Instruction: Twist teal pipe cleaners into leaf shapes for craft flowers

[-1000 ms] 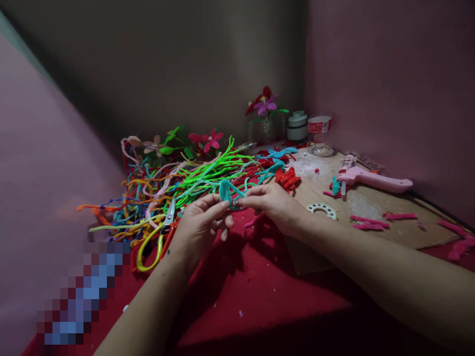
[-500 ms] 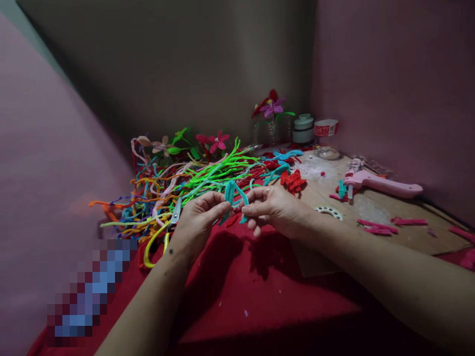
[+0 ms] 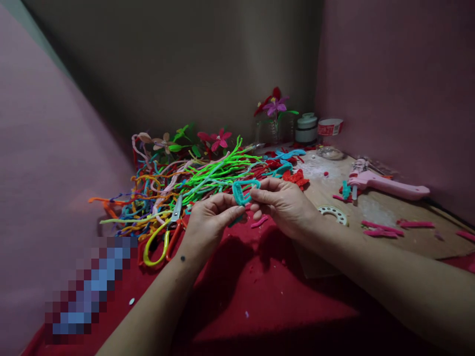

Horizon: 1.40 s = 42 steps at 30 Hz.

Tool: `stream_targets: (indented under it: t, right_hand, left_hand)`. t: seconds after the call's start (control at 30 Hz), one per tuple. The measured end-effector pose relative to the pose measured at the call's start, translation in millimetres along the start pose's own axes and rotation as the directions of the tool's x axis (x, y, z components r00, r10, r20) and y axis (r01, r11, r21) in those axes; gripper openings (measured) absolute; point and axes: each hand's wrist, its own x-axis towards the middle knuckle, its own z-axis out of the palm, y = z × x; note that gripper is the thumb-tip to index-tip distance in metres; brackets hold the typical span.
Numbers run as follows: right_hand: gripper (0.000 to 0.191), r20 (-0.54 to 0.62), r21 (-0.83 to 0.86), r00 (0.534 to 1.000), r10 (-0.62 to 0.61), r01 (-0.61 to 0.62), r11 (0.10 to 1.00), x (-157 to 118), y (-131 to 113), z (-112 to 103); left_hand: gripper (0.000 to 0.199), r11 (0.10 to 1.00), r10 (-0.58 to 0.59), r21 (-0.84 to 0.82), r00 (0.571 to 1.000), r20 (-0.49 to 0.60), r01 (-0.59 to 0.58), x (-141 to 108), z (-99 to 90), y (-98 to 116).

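Note:
Both my hands pinch one teal pipe cleaner (image 3: 241, 192), bent into small loops, just above the red cloth (image 3: 237, 282). My left hand (image 3: 211, 220) grips its lower end with thumb and forefinger. My right hand (image 3: 284, 200) holds the upper loops from the right. Right behind the hands lies a big heap of coloured pipe cleaners (image 3: 185, 185), with bright green ones on top. Scissors with yellow and red handles (image 3: 165, 237) lie just left of my left hand.
A pink glue gun (image 3: 386, 184) lies on the wooden board (image 3: 371, 207) at right, with pink scraps (image 3: 378, 228) and a white ring (image 3: 333, 212). Finished flowers (image 3: 215, 140), a vase of flowers (image 3: 272, 118) and small jars (image 3: 307, 127) stand at the back. Walls close in on three sides.
My fingers have worked the teal pipe cleaner: its upright loop is now bent over into flatter loops, and both hands have shifted slightly right.

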Motion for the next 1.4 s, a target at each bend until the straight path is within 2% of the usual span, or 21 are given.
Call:
stream_targets:
  t: [0.33,0.4,0.53,0.63,0.77,0.97,1.17,1.4]
  right_hand:
    - [0.021,0.036,-0.293,0.995,-0.098,0.104,0.950,-8,-4,3]
    - [0.020,0.054,-0.324,0.995,-0.083,0.096,0.941,-8,-1,3]
    - [0.019,0.056,-0.295,0.995,0.083,-0.063,0.953,-6,2,0]
    - [0.018,0.108,-0.213,0.979,0.173,-0.147,0.966,-4,-1,-3]
    - [0.022,0.183,-0.143,0.974,0.136,-0.110,0.984,-3,-6,-4]
    - [0.022,0.084,-0.202,0.994,0.066,-0.048,0.978,-3,2,-2]
    - [0.020,0.128,-0.232,0.992,0.008,0.022,0.973,-2,-3,-4]
    - [0.018,0.022,-0.222,0.999,0.044,-0.038,0.974,3,-2,-6]
  left_hand:
    - [0.007,1.000,0.015,-0.005,0.999,-0.041,-0.015,-4,5.0,0]
    - [0.010,1.000,0.019,-0.004,0.999,-0.050,-0.019,-5,7.1,0]
    - [0.009,0.998,0.006,0.056,1.000,-0.010,-0.006,-5,8.5,-2]
    - [0.011,0.999,0.002,0.051,1.000,-0.008,-0.002,-4,5.7,-2]
    - [0.014,1.000,0.015,0.023,0.998,-0.063,-0.014,-2,0.3,-1]
    - [0.012,1.000,-0.001,-0.001,1.000,-0.006,0.001,-4,2.5,2]
    - [0.009,0.999,0.002,0.046,1.000,0.026,-0.004,-7,6.0,6]
    - [0.012,0.997,-0.069,0.033,0.992,0.107,0.065,-1,1.5,0]
